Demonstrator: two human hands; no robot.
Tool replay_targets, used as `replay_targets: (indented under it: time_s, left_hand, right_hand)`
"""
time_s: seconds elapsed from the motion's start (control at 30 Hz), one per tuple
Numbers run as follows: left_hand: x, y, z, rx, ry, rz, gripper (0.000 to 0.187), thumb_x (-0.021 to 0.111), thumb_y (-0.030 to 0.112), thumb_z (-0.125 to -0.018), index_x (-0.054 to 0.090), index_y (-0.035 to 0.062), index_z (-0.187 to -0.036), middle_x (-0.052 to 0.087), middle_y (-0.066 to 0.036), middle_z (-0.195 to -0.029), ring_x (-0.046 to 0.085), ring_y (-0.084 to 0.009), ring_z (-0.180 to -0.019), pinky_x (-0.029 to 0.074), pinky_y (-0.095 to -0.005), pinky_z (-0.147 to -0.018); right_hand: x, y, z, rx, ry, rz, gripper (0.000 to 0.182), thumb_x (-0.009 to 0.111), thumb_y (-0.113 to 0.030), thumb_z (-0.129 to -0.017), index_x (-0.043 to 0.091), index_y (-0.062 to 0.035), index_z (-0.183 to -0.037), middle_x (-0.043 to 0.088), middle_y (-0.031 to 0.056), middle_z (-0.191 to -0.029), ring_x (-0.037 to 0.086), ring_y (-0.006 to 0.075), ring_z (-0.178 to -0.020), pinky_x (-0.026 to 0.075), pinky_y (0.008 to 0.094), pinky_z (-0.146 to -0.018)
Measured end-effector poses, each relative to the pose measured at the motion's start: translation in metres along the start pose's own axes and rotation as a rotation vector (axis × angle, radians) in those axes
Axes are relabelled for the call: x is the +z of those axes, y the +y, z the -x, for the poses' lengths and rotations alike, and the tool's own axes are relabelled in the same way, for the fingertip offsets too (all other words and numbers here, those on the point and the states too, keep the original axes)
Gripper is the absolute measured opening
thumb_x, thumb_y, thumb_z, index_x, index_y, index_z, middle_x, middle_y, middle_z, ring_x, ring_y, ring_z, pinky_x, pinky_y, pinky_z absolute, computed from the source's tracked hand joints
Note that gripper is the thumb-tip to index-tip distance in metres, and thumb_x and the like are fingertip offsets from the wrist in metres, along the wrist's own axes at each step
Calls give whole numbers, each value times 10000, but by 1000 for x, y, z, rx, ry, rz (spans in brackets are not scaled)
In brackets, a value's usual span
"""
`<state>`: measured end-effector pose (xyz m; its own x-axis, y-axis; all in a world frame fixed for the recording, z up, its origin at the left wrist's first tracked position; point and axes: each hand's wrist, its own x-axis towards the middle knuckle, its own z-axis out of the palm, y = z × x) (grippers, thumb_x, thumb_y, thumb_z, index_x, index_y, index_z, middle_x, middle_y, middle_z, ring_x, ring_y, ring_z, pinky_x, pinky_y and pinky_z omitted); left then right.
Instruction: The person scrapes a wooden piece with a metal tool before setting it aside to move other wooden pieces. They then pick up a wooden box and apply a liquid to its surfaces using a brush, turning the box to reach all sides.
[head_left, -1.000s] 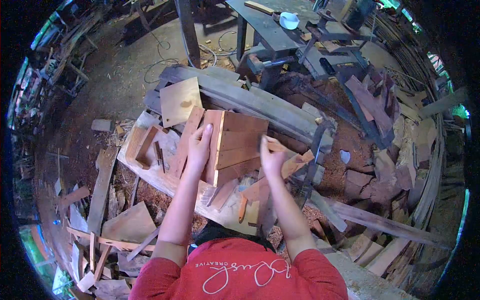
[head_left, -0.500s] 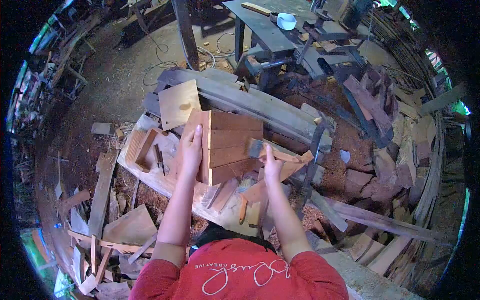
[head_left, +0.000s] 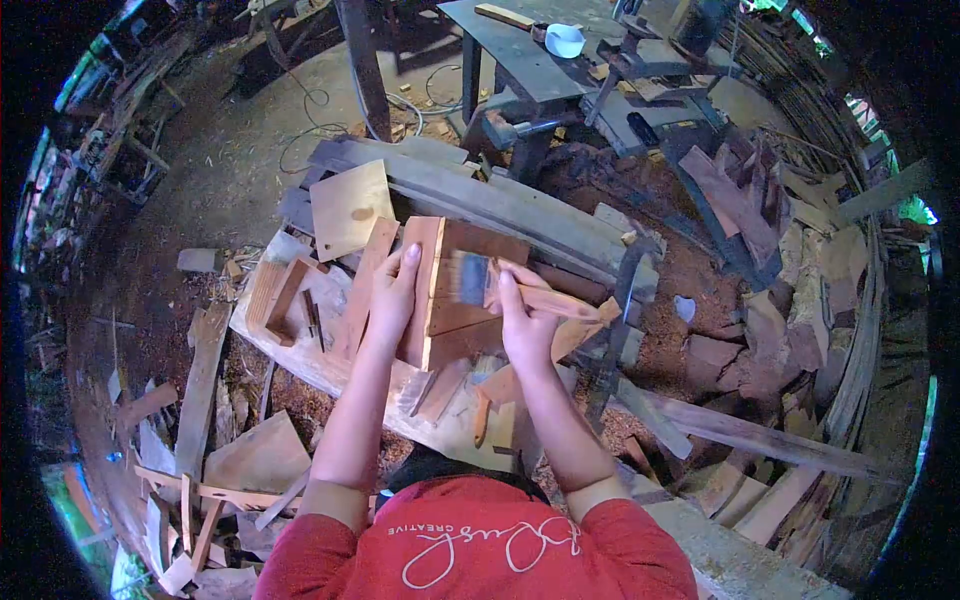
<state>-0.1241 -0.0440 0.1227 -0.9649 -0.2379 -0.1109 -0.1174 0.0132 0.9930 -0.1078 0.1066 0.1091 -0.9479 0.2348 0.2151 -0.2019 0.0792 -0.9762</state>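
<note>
My left hand (head_left: 394,300) grips the left side of a reddish-brown slatted wooden box (head_left: 465,325), its thumb lying along the side panel. The box is tilted above the low workbench, with a pale edge running down its near corner. In my right hand (head_left: 527,320) is a flat paintbrush (head_left: 550,302) with a wooden handle. Its blurred bristles lie over the upper slats, close to the pale edge; contact is hard to make out. On the bench below, an orange-handled tool (head_left: 481,415) lies by the box, its head partly hidden.
A pale square board (head_left: 350,210) and a U-shaped wooden piece (head_left: 272,298) lie on the bench's left side. Beyond stands a dark table (head_left: 520,65) with a white cup (head_left: 565,40). Wood offcuts (head_left: 258,455) and long planks (head_left: 750,432) litter the shavings-covered ground.
My right hand has swept the paintbrush leftward across the slats, from the box's right side toward the pale edge. The box has turned slightly in my left hand.
</note>
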Motion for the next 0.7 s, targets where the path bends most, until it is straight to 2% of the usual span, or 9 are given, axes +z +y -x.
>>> replay_targets:
  time_s: [0.07,0.13,0.2,0.33,0.4,0.47,0.57,0.6,0.7]
  left_hand:
    - [1,-2,-1,-1,-18,-38,302,445,240,-822,541,-31,-917,557,-34,-798,482,-72,-719,395,-204,-650]
    - [3,-13,-6,172,-72,-111,313,456,252,-814,542,-30,-918,557,-38,-794,484,-75,-704,395,-204,-643]
    - [5,-13,-5,154,-79,-76,323,467,266,-808,545,-28,-915,559,-37,-783,485,-76,-699,393,-201,-637]
    - [-2,-2,-2,55,46,-134,325,460,276,-810,550,-19,-911,563,-38,-771,483,-73,-704,388,-202,-636]
    - [-11,-18,-6,21,-18,-48,338,457,285,-810,547,-26,-910,562,-42,-775,483,-73,-700,387,-206,-638]
    - [-10,-14,0,50,-8,-85,326,463,280,-807,550,-24,-888,559,-34,-763,480,-67,-682,387,-199,-619]
    - [2,6,13,75,-87,-101,295,476,270,-802,554,-15,-817,537,-9,-703,461,-59,-633,381,-192,-567]
    - [5,5,12,74,-92,-100,295,476,270,-802,554,-15,-817,537,-9,-703,461,-59,-633,381,-192,-567]
    - [8,2,3,125,-30,-213,301,479,274,-799,555,-17,-813,538,-14,-690,462,-57,-635,382,-197,-573]
  right_hand:
    - [0,-31,1,186,-113,-520,236,457,-144,-809,491,17,-979,555,63,-834,512,107,-621,417,236,-520]
    - [1,-9,-1,238,-133,-601,209,470,-161,-803,508,-10,-941,547,48,-809,512,108,-641,425,246,-531]
    - [3,31,-1,526,107,-806,270,520,-198,-773,511,-26,-981,551,39,-755,513,98,-584,423,223,-507]
    - [-28,91,4,554,326,-465,216,561,-232,-748,567,-26,-812,545,32,-700,508,94,-561,421,207,-461]
    - [-54,125,5,618,299,-10,233,557,-241,-750,576,-15,-803,527,15,-586,489,89,-511,407,226,-468]
    - [-77,178,8,376,245,259,230,553,-221,-748,584,-3,-816,571,46,-645,526,127,-558,416,253,-521]
    - [-65,157,1,167,259,517,227,542,-196,-748,582,8,-839,598,88,-727,563,179,-650,429,267,-613]
    - [-50,139,-1,76,268,359,206,538,-180,-749,589,4,-825,598,114,-800,571,209,-744,424,273,-689]
    - [-24,88,-4,25,221,250,168,538,-134,-745,590,7,-820,599,111,-802,578,182,-719,436,258,-668]
